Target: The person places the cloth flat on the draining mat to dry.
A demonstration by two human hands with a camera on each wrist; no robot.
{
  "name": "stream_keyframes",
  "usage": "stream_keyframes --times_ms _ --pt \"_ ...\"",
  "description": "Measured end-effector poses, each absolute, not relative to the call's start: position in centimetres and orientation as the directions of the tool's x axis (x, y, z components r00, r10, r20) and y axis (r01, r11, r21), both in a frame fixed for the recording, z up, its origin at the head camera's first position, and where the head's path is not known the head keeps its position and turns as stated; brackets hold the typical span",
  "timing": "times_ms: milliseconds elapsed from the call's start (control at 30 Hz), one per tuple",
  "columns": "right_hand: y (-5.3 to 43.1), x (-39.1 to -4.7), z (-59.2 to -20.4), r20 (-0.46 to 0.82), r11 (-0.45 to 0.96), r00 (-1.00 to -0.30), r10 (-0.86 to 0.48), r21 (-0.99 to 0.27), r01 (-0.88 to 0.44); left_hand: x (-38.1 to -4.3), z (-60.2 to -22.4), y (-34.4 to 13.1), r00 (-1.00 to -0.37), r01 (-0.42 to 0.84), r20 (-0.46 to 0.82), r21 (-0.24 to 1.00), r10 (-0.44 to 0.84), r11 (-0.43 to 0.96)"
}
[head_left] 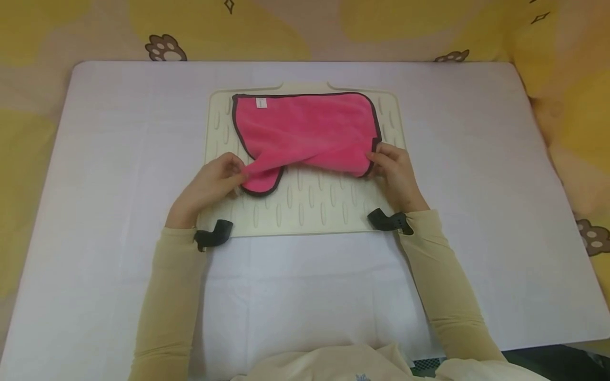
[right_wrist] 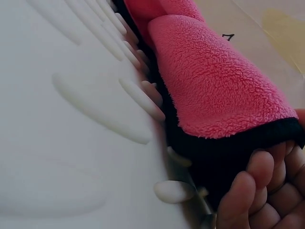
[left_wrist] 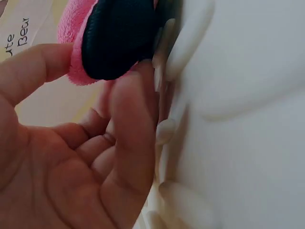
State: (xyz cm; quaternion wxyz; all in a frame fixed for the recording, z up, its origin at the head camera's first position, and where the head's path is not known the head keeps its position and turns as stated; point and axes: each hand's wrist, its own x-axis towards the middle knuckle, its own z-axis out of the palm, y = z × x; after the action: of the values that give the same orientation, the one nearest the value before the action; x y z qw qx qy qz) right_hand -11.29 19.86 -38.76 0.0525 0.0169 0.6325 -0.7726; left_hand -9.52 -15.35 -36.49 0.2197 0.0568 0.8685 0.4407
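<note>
A pink plush cloth (head_left: 310, 124) with dark edging and a small white tag (head_left: 261, 102) lies over a cream ridged mat (head_left: 300, 211). Its near part is folded up, and a rounded flap sticks out at the near left. My left hand (head_left: 212, 180) pinches the near-left edge of the cloth between thumb and fingers; the left wrist view shows the dark trim (left_wrist: 114, 43) at the fingertips. At the right edge my right hand (head_left: 393, 172) grips the cloth near its lower corner. Its fingers (right_wrist: 238, 195) curl under the dark border in the right wrist view.
The mat rests on a white-covered table (head_left: 476, 185). Behind the table hangs a yellow patterned fabric (head_left: 310, 26) with paw prints. Black wrist-worn camera mounts (head_left: 214, 234) jut inward from both cuffs, low over the mat's near edge.
</note>
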Motion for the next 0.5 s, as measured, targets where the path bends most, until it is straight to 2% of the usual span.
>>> stream_keyframes --times_ms 133,267,367,500 --pt "19.90 -11.33 -38.74 -0.091 -0.218 -0.995 -0.042 -0.971 0.098 -9.49 -36.32 -15.43 -0.862 -0.151 -0.409 0.771 0.300 0.619" --pt "19.93 -11.32 -38.67 -0.100 -0.228 -0.994 -0.038 -0.968 0.106 -9.54 -36.21 -15.47 -0.825 -0.179 -0.438 0.801 0.356 0.571" --pt "19.93 -11.35 -38.67 -0.101 -0.232 -0.994 -0.028 -0.967 0.105 -9.62 -36.34 -15.54 -0.844 -0.172 -0.411 0.816 0.345 0.552" --pt "19.91 -11.42 -38.77 -0.098 -0.249 -0.995 -0.002 -0.964 0.096 -9.80 -36.68 -15.74 -0.904 -0.206 -0.350 0.860 0.245 0.468"
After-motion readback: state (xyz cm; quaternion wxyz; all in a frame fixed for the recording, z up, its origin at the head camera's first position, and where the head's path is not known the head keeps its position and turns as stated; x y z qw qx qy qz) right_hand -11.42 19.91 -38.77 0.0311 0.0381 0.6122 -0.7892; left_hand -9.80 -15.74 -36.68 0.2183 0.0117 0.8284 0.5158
